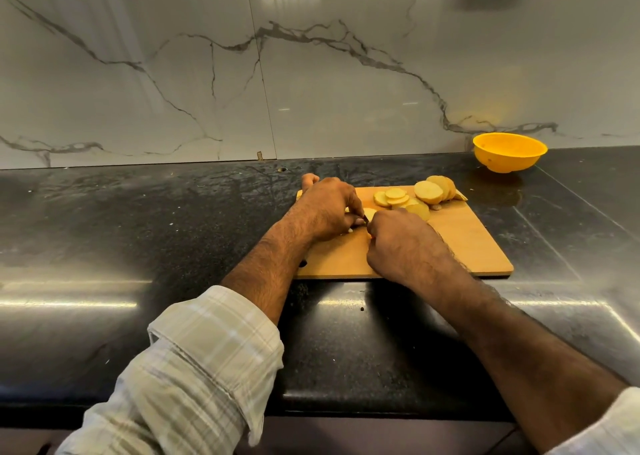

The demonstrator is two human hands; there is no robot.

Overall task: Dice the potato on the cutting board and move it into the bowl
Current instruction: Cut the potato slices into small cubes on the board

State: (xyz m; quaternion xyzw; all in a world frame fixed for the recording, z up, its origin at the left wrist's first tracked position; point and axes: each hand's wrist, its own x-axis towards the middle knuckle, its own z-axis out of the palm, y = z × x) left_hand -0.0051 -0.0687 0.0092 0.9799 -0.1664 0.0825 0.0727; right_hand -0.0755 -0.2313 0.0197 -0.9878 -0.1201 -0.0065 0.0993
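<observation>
Risk: left hand pinning potato piece, right hand gripping knife, fingertips beside blade, slip cuts them.

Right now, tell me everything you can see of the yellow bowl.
The yellow bowl is a round, plain, bright yellow bowl that looks like plastic, with a thin rim and a small foot. It stands upright on the black countertop, close to the marble-patterned wall, beyond the far right corner of the wooden cutting board and apart from it. What shows of its inside holds no potato. Neither hand touches it; only the countertop does.
</observation>
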